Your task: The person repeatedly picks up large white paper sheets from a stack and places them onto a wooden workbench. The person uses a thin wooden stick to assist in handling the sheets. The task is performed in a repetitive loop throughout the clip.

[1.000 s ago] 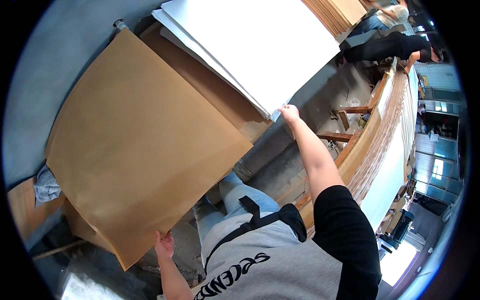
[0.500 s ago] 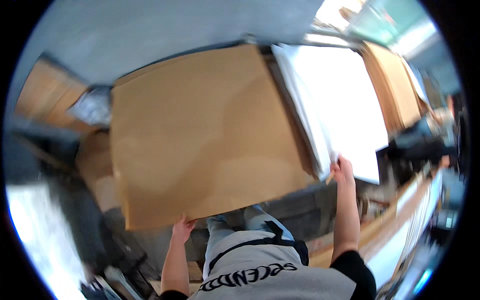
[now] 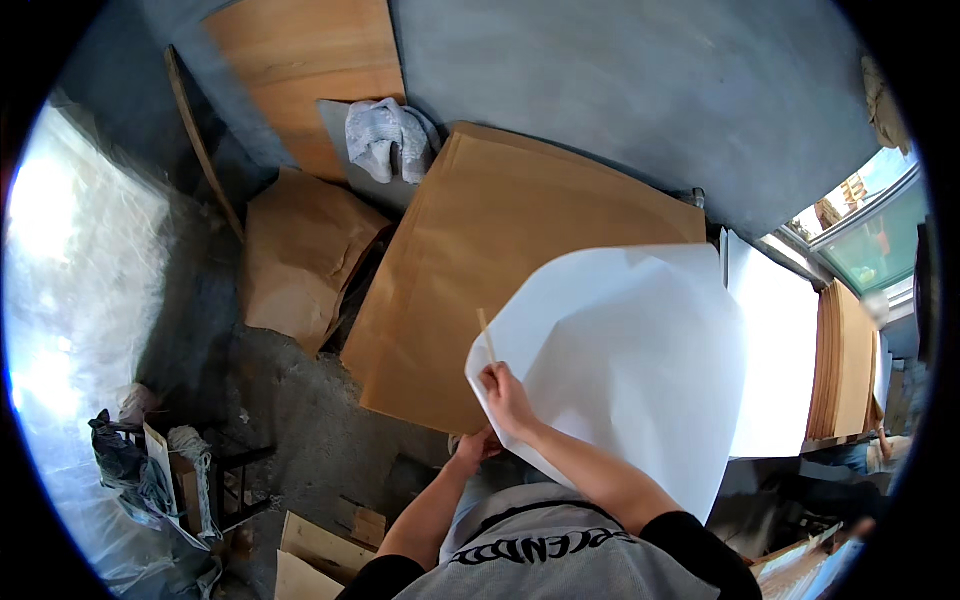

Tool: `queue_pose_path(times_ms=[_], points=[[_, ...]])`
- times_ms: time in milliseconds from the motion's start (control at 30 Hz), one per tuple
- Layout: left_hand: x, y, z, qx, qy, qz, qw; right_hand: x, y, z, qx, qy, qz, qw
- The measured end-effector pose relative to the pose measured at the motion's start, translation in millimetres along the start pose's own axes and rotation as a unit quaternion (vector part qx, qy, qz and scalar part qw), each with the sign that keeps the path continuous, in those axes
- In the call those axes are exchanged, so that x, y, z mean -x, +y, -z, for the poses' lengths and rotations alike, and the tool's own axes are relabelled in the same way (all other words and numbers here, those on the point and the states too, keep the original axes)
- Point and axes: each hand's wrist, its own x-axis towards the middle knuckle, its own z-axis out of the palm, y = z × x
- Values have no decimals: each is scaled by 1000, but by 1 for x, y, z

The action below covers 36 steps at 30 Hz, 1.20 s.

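A large white sheet (image 3: 640, 350) bows upward over the right part of a stack of brown cardboard sheets (image 3: 540, 200). My right hand (image 3: 510, 402) is closed on the white sheet's left edge. A thin pale wooden strip (image 3: 485, 333) also sticks out from those fingers, pointing away from me. Just below and to the left, my left hand (image 3: 477, 448) has its fingers closed at the near edge of the brown stack; the fingertips are partly hidden there.
More white sheets (image 3: 775, 350) and another brown stack (image 3: 843, 365) stand to the right. A folded brown sheet (image 3: 300, 255), a grey cloth (image 3: 385, 138) and a leaning wooden board (image 3: 310, 60) are at the left. Open cartons (image 3: 318, 558) and a stool with bags (image 3: 150, 470) are near left.
My right hand has swung left, drawing the white sheet over the brown stack. The left hand stays low at the stack's near edge. My view has turned to the left.
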Motion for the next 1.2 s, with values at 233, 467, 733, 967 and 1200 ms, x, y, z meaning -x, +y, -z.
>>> queue_pose_path(times_ms=[233,467,733,967,1200], points=[[-9,6,-3,6,-9,13,1000,21,47,-101,121,-152,38,980],[-11,3,9,70,0,-38,997,31,22,-96,88,-285,-14,954],[18,-2,23,66,-92,71,991,63,54,84,-132,-178,-353,909],[83,19,23,-23,-69,15,997,183,197,232,-145,411,-385,813],[76,15,33,35,154,-41,987,166,206,276,-358,548,-409,635]])
